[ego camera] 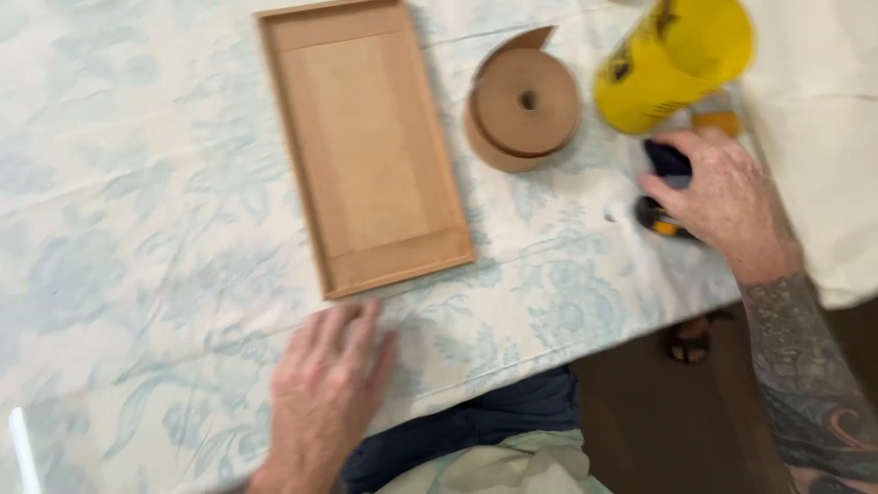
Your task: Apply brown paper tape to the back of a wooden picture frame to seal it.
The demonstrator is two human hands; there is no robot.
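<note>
Right hand (722, 203) closing on a black-and-yellow tool (660, 220), left hand (327, 395) flat and empty on the floral-clothed table (137, 229); shallow brown cardboard tray (364, 142) untouched, brown paper tape roll (523, 108) unapplied.

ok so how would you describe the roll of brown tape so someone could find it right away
Start at the table with the pale blue flowered cloth and find the flat brown cardboard tray near its far edge. Just right of the tray, between it and the yellow container, lies the roll of brown paper tape. It is the only round thing, with a small centre hole and a loose tail.
</note>
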